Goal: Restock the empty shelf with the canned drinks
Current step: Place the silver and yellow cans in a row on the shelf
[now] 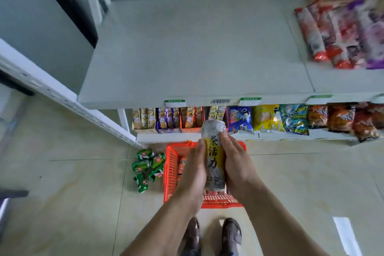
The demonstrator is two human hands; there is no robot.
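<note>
Gripping can (214, 158); shelf (187, 52) bare

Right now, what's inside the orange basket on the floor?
The orange basket shows one orange-labelled can by its left wall; the hands and the tall can they hold hide the rest.

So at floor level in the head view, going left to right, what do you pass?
Green cans → red basket → left hand → tall can → right hand.

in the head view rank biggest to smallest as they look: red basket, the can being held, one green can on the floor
1. Red basket
2. Held can, though it looks larger because it is nearer the camera
3. Green can
</note>
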